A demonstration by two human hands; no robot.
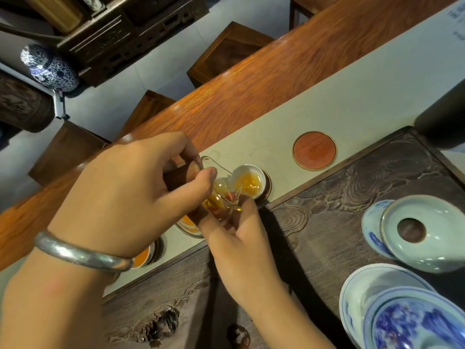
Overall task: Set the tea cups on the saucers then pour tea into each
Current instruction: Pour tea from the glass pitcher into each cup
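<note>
The left hand (125, 195), a silver bangle (83, 255) on its wrist, gripped the glass pitcher (221, 197) with thumb and fingers curled round its handle, tilting it over a white tea cup (247, 181) on its saucer (266, 190). The right hand (241, 238) steadied the pitcher from below, fingertips touching it. Amber tea lay in the cup. Further right sat an empty red saucer (314, 150).

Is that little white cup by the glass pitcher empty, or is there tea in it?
Partly filled: amber tea pools in the white cup.
</note>
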